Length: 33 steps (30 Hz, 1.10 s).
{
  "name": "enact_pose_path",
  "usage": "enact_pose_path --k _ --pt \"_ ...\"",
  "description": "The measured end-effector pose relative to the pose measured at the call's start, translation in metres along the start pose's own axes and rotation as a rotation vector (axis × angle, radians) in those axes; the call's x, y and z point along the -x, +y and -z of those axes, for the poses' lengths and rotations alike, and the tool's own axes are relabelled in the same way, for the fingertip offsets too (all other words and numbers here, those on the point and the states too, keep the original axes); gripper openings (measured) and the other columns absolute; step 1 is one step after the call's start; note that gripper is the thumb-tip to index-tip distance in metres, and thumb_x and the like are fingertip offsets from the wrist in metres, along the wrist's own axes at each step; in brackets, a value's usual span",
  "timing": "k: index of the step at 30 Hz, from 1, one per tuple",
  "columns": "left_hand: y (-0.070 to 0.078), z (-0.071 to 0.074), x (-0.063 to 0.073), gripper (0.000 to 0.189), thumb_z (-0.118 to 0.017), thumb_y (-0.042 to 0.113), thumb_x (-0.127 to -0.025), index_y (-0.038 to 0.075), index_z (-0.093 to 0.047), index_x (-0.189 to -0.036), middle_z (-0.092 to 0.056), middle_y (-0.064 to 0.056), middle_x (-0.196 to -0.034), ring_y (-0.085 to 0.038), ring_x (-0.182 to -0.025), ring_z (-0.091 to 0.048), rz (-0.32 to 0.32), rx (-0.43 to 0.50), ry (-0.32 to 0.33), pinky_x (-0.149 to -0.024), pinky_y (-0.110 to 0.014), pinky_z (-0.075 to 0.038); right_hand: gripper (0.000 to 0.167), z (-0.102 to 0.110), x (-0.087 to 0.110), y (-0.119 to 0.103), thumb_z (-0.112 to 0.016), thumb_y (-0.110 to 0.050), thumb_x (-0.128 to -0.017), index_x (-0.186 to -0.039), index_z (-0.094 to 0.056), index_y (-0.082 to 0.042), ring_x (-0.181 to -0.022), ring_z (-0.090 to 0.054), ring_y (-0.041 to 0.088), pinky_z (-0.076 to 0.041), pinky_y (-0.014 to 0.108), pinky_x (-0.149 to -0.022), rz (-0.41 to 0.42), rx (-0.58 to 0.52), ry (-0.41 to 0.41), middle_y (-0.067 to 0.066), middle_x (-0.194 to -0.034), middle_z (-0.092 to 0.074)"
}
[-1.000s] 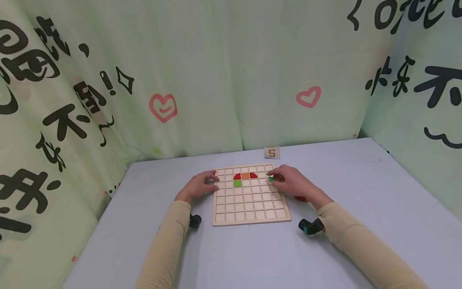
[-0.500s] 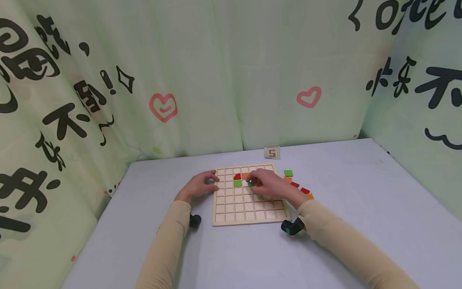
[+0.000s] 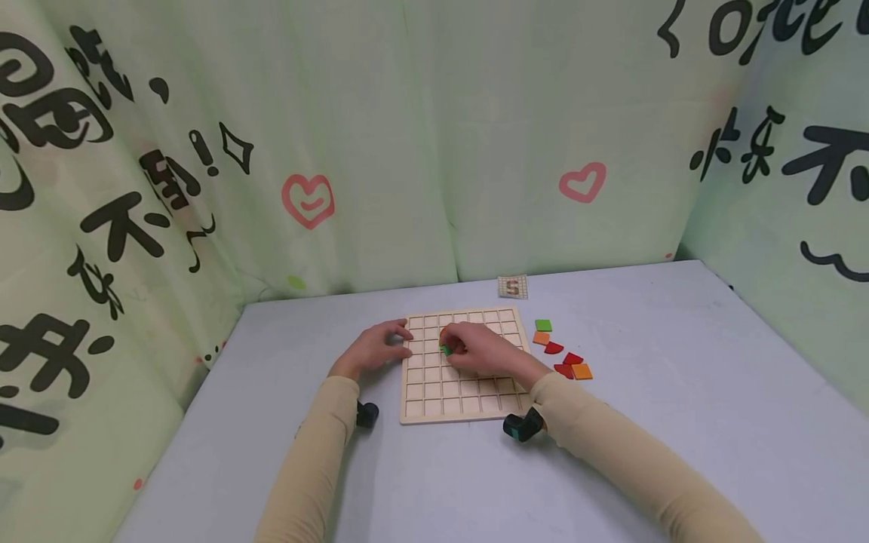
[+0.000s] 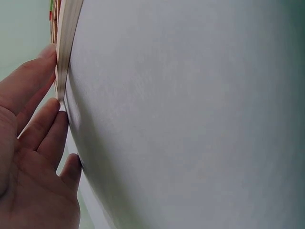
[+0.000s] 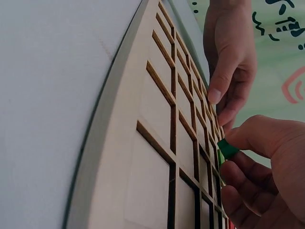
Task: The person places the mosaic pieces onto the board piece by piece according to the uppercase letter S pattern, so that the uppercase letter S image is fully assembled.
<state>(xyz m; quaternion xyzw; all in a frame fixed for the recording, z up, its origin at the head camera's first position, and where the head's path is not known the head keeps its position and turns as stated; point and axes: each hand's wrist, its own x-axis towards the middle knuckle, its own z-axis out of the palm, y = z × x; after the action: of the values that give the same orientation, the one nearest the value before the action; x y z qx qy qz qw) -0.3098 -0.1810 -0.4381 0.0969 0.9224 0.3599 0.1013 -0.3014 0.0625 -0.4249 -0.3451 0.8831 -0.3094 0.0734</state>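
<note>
Head view: right hand (image 3: 480, 349), pinching green piece (image 5: 229, 149), partly hides board (image 3: 468, 381) beside tiles (image 3: 581, 372); left hand (image 3: 372, 348) seemingly spread.

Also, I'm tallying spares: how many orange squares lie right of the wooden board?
2: one flat orange square below the green square, another beside the lowest flat red piece. The right sleeve may hide more.

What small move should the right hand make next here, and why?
Probably ease the green piece down into the gridded board: the right hand pinches it over that board, and the left hand touches the board's left edge, which should help keep it steady.
</note>
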Motion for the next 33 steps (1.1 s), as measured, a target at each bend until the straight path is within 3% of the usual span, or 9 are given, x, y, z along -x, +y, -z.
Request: enact_pose_path --k 13,25,33 --pt "-0.0008 0.0006 -0.0016 0.025 -0.074 0.018 -0.087 0.012 -0.068 -0.111 -0.042 -0.002 -0.152 -0.026 -0.145 -0.028 0.010 0.001 0.004 -0.118 -0.043 -0.022 0.017 -0.0019 -0.0039 -0.0020 -0.066 -0.007 -0.089 -0.105 -0.061 -0.007 -0.084 -0.055 0.013 -0.050 0.030 -0.078 -0.046 -0.010 -0.009 -0.001 -0.091 -0.061" --pt "-0.0022 -0.0028 -0.0034 0.023 -0.074 0.018 -0.087 0.014 -0.069 -0.109 -0.042 -0.002 -0.152 -0.027 -0.145 -0.027 0.038 -0.003 0.006 -0.118 -0.046 -0.023 0.019 0.0000 -0.0006 0.0051 -0.068 -0.012 -0.090 -0.108 -0.062 -0.009 -0.084 -0.055 0.015 -0.050 0.029 -0.078 -0.156 -0.056 -0.026 -0.001 -0.092 -0.062" --pt "-0.0018 -0.0021 -0.0025 0.023 -0.074 0.018 -0.087 0.013 -0.069 -0.109 -0.043 -0.003 -0.152 -0.027 -0.145 -0.028 0.013 -0.004 0.004 -0.118 -0.045 -0.023 0.020 -0.0002 -0.0020 0.0056 -0.066 -0.011 -0.091 -0.110 -0.065 -0.008 -0.087 -0.056 0.015 -0.050 0.030 -0.083 -0.115 -0.022 -0.019 -0.001 -0.096 -0.063"
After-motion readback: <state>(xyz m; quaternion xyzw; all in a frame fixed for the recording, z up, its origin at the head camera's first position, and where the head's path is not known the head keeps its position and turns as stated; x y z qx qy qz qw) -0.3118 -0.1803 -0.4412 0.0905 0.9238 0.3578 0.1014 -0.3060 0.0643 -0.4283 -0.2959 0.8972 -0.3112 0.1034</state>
